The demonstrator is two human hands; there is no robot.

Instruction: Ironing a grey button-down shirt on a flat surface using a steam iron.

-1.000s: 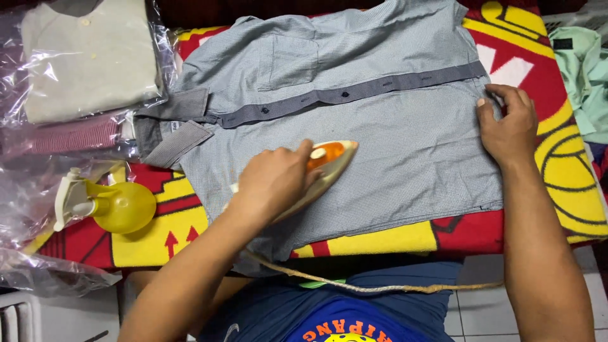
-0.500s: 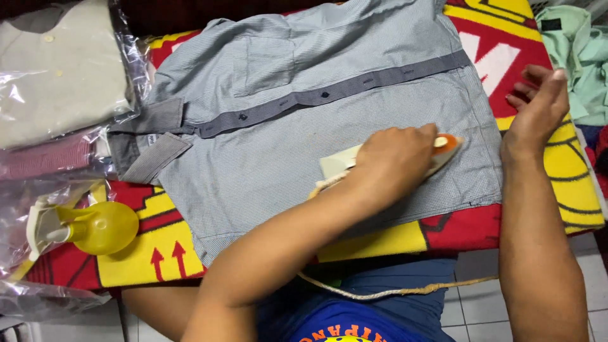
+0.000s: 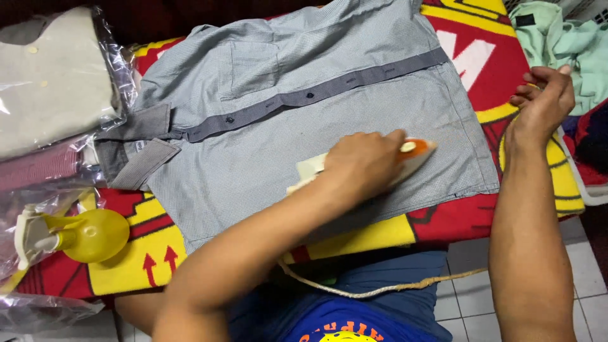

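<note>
Grey checked cloth of a buttoned shirt (image 3: 304,120) lies spread flat on a red and yellow patterned cover (image 3: 481,57) over the worktop, collar to the left and hem to the right. On the shirt's lower front panel, below the dark button placket, sits a white and orange iron (image 3: 415,152), its tip pointing toward the hem. The left hand (image 3: 361,166) is clamped around the iron's handle, fingers wrapped over the top, so most of the body is hidden. The right hand (image 3: 543,101) is off the shirt, just past its hem edge, above the cover, fingers loosely curled and holding nothing. A pale cord (image 3: 380,290) runs from under the left forearm along the near edge of the worktop. Left of the shirt's collar lies a yellow spray bottle (image 3: 88,235) on its side, with folded garments in clear plastic bags (image 3: 57,82) above it. Beyond the hem, at the far right, lies a mint-green garment (image 3: 570,44).
</note>
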